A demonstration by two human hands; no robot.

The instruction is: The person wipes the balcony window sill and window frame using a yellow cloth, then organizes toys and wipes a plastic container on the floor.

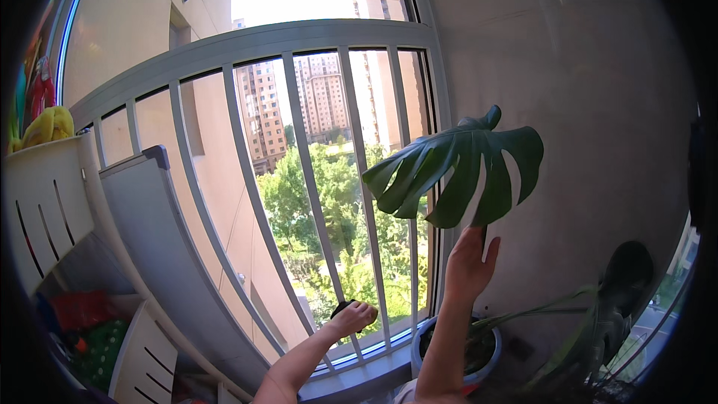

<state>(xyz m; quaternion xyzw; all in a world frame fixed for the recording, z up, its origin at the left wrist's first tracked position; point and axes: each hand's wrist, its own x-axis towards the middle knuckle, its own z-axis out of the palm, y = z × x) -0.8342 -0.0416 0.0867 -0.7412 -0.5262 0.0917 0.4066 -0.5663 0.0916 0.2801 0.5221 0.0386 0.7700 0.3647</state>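
My left hand (353, 318) is closed around a black cloth (340, 308), at the lower part of the white window railing (305, 151). Raised to the right, my right hand (472, 261) reaches up to the underside of a large split monstera leaf (449, 165). Its fingers are partly hidden behind the leaf's lower edge, so whether they grip it or its stem cannot be told. Below my right forearm stands a round pot (496, 348) with dark soil and green stems.
A whiteboard (168, 247) leans against the railing at left, beside a white slatted storage shelf (50, 202) holding toys. A plain wall (589, 95) rises at right. More dark leaves (622, 292) stand at the lower right, near another window.
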